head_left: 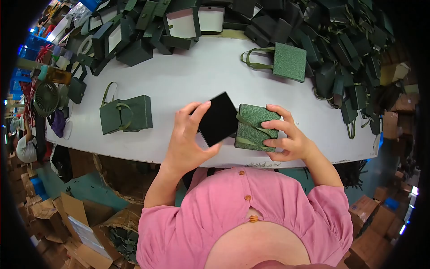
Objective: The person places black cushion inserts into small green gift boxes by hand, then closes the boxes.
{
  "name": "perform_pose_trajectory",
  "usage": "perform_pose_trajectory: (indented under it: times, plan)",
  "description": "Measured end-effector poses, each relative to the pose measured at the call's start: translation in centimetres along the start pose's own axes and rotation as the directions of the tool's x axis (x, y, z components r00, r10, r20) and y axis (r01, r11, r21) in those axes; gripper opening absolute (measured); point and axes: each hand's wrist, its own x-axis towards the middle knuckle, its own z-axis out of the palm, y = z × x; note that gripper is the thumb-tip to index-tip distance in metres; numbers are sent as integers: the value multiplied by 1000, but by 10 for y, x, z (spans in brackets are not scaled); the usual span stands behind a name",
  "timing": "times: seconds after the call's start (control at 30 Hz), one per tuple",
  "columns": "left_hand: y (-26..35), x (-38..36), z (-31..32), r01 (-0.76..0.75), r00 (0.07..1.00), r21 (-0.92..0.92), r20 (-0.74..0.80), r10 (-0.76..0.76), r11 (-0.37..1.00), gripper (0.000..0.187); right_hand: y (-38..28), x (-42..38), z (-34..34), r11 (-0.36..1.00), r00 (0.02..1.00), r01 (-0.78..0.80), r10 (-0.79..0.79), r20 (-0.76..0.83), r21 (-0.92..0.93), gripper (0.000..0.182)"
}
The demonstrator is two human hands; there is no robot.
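Observation:
A flat black square piece (pixel 218 119) is pinched between the thumb and fingers of my left hand (pixel 186 134), tilted over the front of the white table. Just right of it, my right hand (pixel 289 136) grips a green patterned box (pixel 255 117) with green ribbon handles lying across its face. The black piece's right corner comes right up to the box's left edge. Off to the left, a dark green box (pixel 139 112) with ribbon loops sits on the table. Farther back on the right lies another green patterned box (pixel 290 62), its ribbon stretched leftward.
Dark green boxes are piled along the table's back, with an open one (pixel 181 23) showing a pale inside. More boxes heap up at the right (pixel 336 62). A small fan (pixel 46 98) stands at the left. Cardboard cartons (pixel 85 224) lie on the floor below the white table (pixel 179 71).

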Motion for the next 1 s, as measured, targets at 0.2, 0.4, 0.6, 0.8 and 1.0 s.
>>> perform_pose_trajectory:
  times: [0.2,0.4,0.6,0.8,1.0]
  plan:
    - [-23,-4,-17,17,944,-429,304,127,903,109,-8,3,-6,977,997,-76,77,3,200,44]
    - [-3,-1,42,-99,967,-561,140,213,822,135,-4,18,46,983,992,-60,79,-101,172,50]
    - [-41,23,21,-119,983,248,164,80,961,99,64,68,4,944,991,-112,82,-108,-311,51]
    - [-37,9,-57,389,844,697,-6,-537,603,76,177,95,-75,603,765,-631,381,-519,-488,62]
    - [-61,28,-72,277,950,655,-78,-301,703,74,170,106,-89,584,762,-647,520,-386,-491,37]
